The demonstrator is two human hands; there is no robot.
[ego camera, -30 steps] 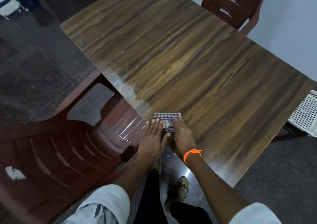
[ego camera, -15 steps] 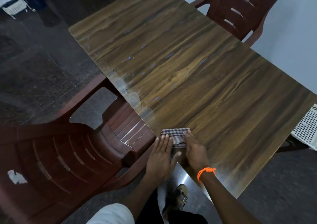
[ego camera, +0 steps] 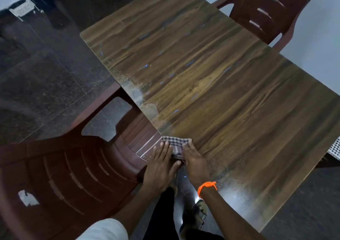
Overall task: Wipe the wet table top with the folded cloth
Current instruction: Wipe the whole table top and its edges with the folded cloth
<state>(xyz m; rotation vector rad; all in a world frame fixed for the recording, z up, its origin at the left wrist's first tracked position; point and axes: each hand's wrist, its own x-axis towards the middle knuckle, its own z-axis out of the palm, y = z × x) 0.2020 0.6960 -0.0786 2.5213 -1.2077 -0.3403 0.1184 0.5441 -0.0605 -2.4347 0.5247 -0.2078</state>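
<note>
A folded checked cloth (ego camera: 177, 145) lies at the near corner of the wood-grain table top (ego camera: 211, 85). My left hand (ego camera: 159, 168) rests flat with fingers together, its fingertips on the cloth's left part near the table edge. My right hand (ego camera: 195, 163), with an orange band at the wrist, presses flat on the cloth's right part. Most of the cloth is hidden under both hands. Wet streaks and a pale wet patch show on the table along its left edge and middle.
A dark red plastic chair (ego camera: 77, 170) stands close against the table's left edge, beside my left hand. Another red chair (ego camera: 266, 9) is at the far side. A white perforated basket (ego camera: 335, 147) sits past the right edge. Dark floor surrounds the table.
The view has shifted so table and hands sit lower and to the right. Both hands stay flat on the cloth at the near corner; the cloth has hardly moved on the table.
</note>
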